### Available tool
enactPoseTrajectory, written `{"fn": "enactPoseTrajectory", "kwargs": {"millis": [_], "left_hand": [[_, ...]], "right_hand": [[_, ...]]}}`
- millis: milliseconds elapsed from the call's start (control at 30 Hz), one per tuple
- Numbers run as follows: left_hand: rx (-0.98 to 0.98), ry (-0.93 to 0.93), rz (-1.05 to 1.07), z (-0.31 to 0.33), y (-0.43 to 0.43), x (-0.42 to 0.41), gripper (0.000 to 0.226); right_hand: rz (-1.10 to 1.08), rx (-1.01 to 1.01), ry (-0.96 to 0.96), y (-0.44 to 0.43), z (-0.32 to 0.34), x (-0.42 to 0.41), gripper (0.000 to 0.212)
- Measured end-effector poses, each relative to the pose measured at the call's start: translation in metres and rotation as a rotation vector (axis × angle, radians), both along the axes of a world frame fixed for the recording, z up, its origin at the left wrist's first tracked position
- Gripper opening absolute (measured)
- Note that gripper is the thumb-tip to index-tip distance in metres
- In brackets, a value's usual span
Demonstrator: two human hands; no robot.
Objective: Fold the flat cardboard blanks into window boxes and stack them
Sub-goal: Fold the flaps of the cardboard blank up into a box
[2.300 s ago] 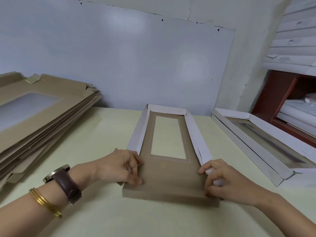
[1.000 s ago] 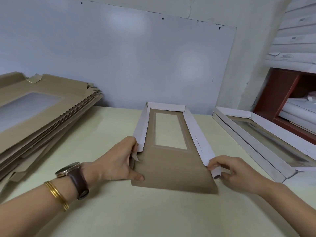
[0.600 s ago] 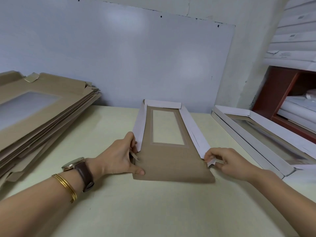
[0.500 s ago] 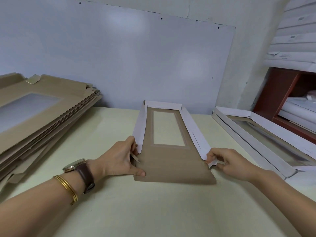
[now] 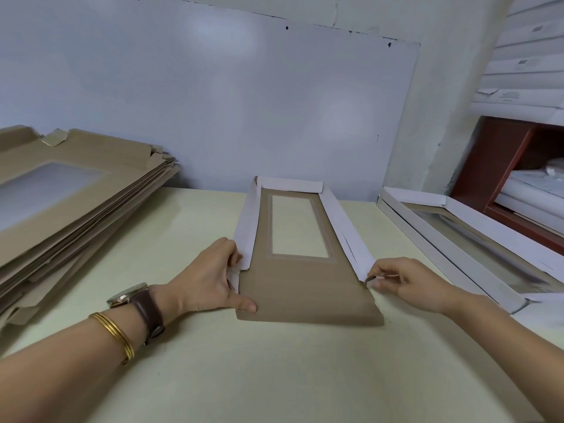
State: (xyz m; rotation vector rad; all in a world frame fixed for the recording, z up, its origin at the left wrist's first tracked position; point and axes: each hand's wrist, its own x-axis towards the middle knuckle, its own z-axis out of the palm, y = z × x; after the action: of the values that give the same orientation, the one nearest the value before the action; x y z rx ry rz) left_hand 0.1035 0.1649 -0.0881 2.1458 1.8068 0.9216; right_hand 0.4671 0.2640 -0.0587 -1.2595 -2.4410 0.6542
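- Brown cardboard blank (image 5: 305, 288) lies mid-way across the table (image 5: 274, 377), its white side walls raised.
- Left hand (image 5: 210, 276) pinches its near-left corner flap, thumb pressing the panel.
- Right hand (image 5: 406, 280) pinches the near-right tab.

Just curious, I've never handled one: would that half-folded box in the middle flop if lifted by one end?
Probably light: the half-folded box is thin card. Its raised white side walls likely stiffen the far part; the flat near panel may sag.
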Motion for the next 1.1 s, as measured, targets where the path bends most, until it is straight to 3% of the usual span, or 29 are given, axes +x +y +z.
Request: {"fn": "enactPoseTrajectory", "kwargs": {"millis": [100, 267, 500, 667, 800, 900, 1000, 1100], "left_hand": [[0.015, 0.006, 0.007, -0.001, 0.000, 0.000, 0.075], [0.003, 0.010, -0.012, -0.002, 0.000, -0.001, 0.071], [0.023, -0.055, -0.060, -0.001, -0.007, 0.000, 0.060], [0.057, -0.070, -0.032, 0.000, -0.011, 0.003, 0.066], [0.144, -0.016, -0.037, 0.000, -0.014, 0.001, 0.072], [0.213, 0.138, 0.008, 0.000, -0.016, -0.001, 0.075], [0.109, 0.143, 0.003, 0.004, -0.016, -0.004, 0.076], [-0.040, 0.015, -0.049, 0.008, -0.014, -0.008, 0.066]], "right_hand": [[-0.039, 0.034, 0.020, 0.001, -0.005, -0.004, 0.008], [-0.077, 0.166, -0.039, 0.002, -0.011, -0.010, 0.025], [-0.070, 0.323, -0.176, -0.003, -0.009, -0.020, 0.011], [-0.045, 0.382, -0.220, -0.006, -0.010, -0.023, 0.026], [-0.033, 0.372, -0.245, -0.008, -0.011, -0.023, 0.028], [-0.011, 0.362, -0.240, -0.009, -0.011, -0.023, 0.028], [0.007, 0.369, -0.244, -0.009, -0.012, -0.023, 0.028], [0.012, 0.370, -0.248, -0.009, -0.013, -0.023, 0.027]]}}
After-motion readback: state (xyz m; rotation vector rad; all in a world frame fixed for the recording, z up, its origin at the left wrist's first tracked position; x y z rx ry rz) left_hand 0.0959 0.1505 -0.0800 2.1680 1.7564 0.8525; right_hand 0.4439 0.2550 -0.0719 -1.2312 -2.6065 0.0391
